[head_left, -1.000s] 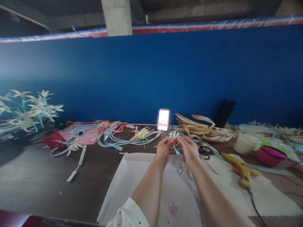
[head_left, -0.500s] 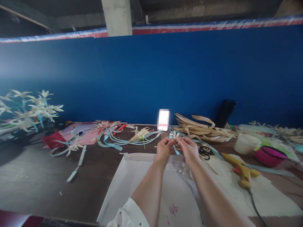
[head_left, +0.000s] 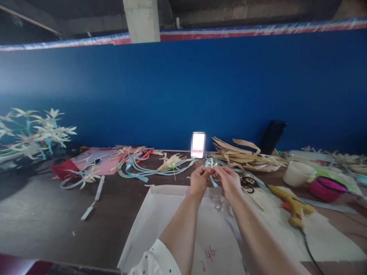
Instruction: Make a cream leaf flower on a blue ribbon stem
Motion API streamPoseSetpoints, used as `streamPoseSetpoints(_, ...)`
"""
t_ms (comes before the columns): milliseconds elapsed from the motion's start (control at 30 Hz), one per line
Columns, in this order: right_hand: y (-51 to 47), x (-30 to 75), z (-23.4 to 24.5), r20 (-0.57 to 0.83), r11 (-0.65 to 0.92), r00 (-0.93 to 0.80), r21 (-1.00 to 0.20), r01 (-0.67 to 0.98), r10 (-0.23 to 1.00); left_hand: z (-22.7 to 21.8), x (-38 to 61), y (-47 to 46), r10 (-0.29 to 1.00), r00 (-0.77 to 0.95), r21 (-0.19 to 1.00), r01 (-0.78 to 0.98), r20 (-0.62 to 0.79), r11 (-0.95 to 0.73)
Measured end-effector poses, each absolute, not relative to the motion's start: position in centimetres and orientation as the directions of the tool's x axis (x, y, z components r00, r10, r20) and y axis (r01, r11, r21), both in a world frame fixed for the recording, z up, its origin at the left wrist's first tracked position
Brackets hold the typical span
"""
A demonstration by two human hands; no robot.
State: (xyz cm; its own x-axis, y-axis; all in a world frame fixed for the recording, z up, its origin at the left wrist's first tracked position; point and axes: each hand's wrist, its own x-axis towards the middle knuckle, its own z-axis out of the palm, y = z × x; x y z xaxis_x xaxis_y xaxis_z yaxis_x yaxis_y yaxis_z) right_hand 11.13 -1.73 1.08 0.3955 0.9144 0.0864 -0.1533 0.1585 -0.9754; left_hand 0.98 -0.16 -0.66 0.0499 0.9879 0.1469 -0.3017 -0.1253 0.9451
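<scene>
My left hand [head_left: 199, 181] and my right hand [head_left: 230, 181] meet above the far rim of a white box lid [head_left: 169, 206]. Fingers of both are pinched on a small pale husk flower [head_left: 211, 163], whose petals show just past the fingertips. Most of it is hidden by my fingers. Light blue ribbon [head_left: 213, 181] hangs down between the hands; I cannot tell whether it is joined to the flower. Black-handled scissors [head_left: 248, 184] lie just right of my right hand. Behind the hands rests a pile of dried husks [head_left: 246, 158].
A yellow glue gun [head_left: 296, 208] lies on white paper [head_left: 266, 229] at right, beside a white cup [head_left: 298, 173] and a pink pouch [head_left: 328, 189]. A lit phone [head_left: 198, 145] stands behind the hands. Blue tubing [head_left: 143, 173] is coiled left of them. Finished-looking husk flowers [head_left: 43, 131] stand far left.
Both hands stay in nearly the same place, still pinching the flower. The flower's petals are slightly shifted at the fingertips. Nothing else has visibly moved.
</scene>
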Motion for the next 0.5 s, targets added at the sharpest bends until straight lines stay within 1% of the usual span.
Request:
streamPoseSetpoints(367,-2.02,10.69,1.7,-0.03,0.092,0.378,-0.949,-0.3,0.925,-0.98,1.12,0.01,0.987,0.029,0.947,-0.289,0.157,-0.142)
streamPoseSetpoints(500,-2.1,10.64,1.83,-0.053,0.072,0.367,-0.945,-0.319,0.929,-0.8,1.12,-0.06,0.986,0.027,0.947,-0.284,0.162,-0.148)
